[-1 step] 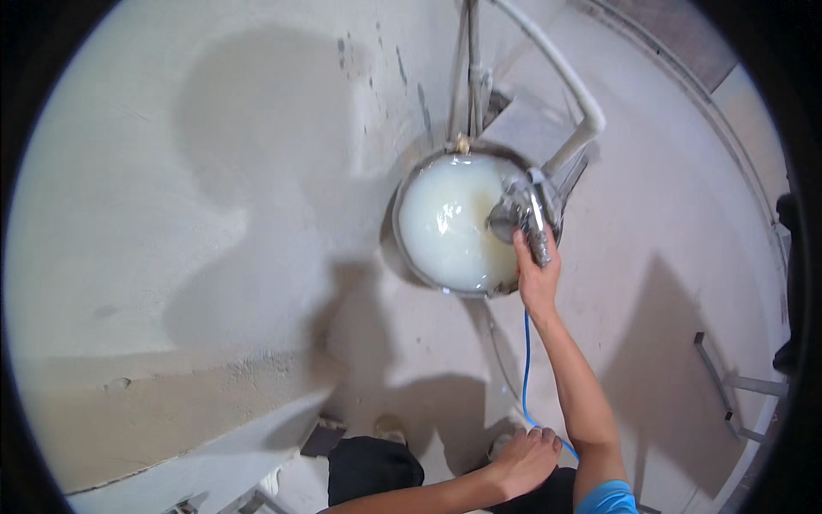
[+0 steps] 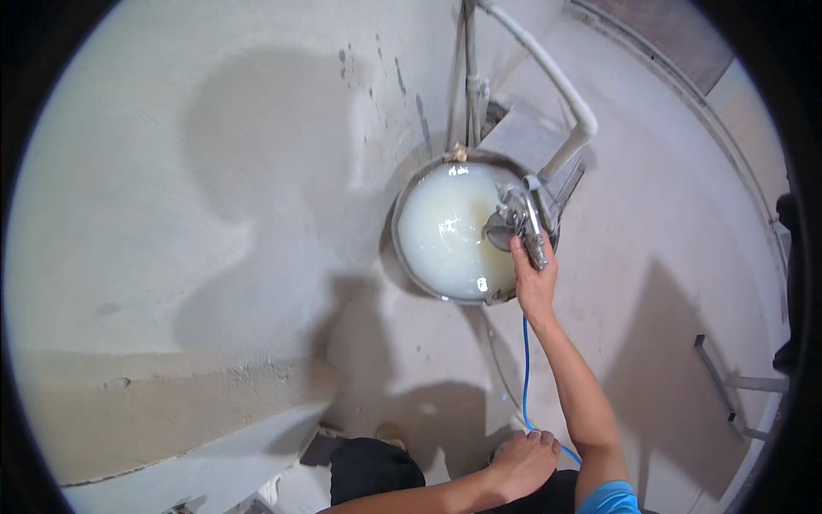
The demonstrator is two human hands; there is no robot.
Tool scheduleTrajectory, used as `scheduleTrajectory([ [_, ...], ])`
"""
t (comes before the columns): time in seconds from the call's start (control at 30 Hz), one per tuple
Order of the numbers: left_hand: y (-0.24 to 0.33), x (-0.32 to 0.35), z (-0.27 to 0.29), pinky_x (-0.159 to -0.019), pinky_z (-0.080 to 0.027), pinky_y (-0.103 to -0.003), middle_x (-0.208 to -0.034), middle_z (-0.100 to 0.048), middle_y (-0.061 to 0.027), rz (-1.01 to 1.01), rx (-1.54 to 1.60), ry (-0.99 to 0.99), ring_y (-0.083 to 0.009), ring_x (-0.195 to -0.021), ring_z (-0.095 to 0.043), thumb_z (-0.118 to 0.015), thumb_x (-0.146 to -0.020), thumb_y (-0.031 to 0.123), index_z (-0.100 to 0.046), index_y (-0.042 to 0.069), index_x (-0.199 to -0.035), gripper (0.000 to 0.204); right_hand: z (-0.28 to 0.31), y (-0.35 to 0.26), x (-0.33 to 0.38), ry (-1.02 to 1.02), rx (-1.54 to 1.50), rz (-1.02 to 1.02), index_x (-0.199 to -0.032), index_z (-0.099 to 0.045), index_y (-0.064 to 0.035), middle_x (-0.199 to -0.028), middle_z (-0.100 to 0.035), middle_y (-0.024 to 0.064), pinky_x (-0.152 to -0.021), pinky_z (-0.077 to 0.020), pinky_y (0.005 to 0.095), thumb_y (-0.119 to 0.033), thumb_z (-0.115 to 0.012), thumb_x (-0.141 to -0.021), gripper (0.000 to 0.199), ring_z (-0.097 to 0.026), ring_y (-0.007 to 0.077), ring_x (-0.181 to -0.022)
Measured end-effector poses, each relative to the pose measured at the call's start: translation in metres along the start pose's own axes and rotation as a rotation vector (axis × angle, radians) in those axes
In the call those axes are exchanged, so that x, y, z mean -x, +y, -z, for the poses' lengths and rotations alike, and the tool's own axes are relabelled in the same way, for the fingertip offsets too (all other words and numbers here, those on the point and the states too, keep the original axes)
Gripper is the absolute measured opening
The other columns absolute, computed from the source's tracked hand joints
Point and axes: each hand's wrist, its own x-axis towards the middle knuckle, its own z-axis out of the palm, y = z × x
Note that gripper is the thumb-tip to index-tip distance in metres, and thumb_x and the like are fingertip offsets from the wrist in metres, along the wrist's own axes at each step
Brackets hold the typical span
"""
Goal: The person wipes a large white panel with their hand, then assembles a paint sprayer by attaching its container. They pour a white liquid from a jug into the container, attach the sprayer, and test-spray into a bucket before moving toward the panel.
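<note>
My right hand (image 2: 537, 287) is wrapped round the grip of a metal spray gun (image 2: 533, 224) at the right side of a round basin (image 2: 401, 248). The gun's round grey front part (image 2: 499, 231) is over the milky, pale liquid (image 2: 449, 210) that fills the basin. Below the basin, a thin blue hose (image 2: 526, 368) runs down to my left hand (image 2: 524, 463), which rests by my knee with its fingers curled over the hose. The undersides of those fingers are hidden.
A thick pale hose (image 2: 565, 94) arches down to the basin's right side. Upright pipes (image 2: 469, 77) stand behind the basin. At the left is a pale wall (image 2: 128, 214) with a ledge (image 2: 171, 403). A metal frame (image 2: 719, 377) stands at the right.
The whole picture has shifted slightly. Both hands keep their grips, and the spray gun stays at the basin's right side.
</note>
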Motion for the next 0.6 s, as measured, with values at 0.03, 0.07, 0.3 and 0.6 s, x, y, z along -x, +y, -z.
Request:
scheduleTrajectory([
  [0.03, -0.006, -0.004, 0.002, -0.086, -0.056, -0.044, -0.108, -0.071, -0.0159, -0.008, -0.052, -0.127, -0.0283, -0.105, -0.07, -0.057, -0.093, 0.012, -0.07, -0.001, -0.11, 0.025, -0.001, 0.001, -0.005, -0.008, -0.012, 0.075, -0.131, -0.06, 0.0007, -0.098, -0.062, 0.0015, -0.085, -0.0472, 0.0276, -0.02, -0.069, -0.103, 0.036, -0.056, 0.0112, -0.091],
  [0.07, -0.009, -0.005, 0.005, -0.084, -0.056, -0.044, -0.107, -0.07, -0.0165, -0.035, -0.074, -0.061, -0.0289, -0.104, -0.07, -0.06, -0.093, 0.017, -0.068, -0.002, -0.111, 0.027, -0.001, 0.003, -0.006, 0.02, 0.007, 0.112, -0.132, -0.061, -0.0002, -0.098, -0.063, 0.0012, -0.085, -0.0473, 0.0281, -0.022, -0.068, -0.103, 0.037, -0.056, 0.0116, -0.091],
  [0.3, 0.003, -0.013, 0.024, -0.08, -0.054, -0.04, -0.103, -0.068, -0.0138, -0.165, -0.351, 0.093, -0.0257, -0.098, -0.069, -0.063, -0.09, 0.014, -0.066, -0.003, -0.11, 0.026, 0.002, 0.009, -0.013, -0.029, -0.097, 0.111, -0.124, -0.061, -0.0038, -0.095, -0.06, 0.001, -0.084, -0.0464, 0.0273, -0.024, -0.068, -0.103, 0.03, -0.054, 0.0109, -0.091],
  [0.6, 0.015, 0.039, 0.024, -0.081, -0.055, -0.042, -0.105, -0.069, -0.017, -0.179, -0.229, 0.095, -0.03, -0.101, -0.07, -0.062, -0.094, 0.016, -0.064, -0.003, -0.113, 0.028, 0.002, 0.015, -0.014, -0.079, -0.164, 0.136, -0.118, -0.061, -0.0109, -0.079, -0.058, -0.0059, -0.049, -0.0323, 0.0223, -0.024, -0.07, -0.102, 0.023, -0.042, 0.0021, -0.057],
])
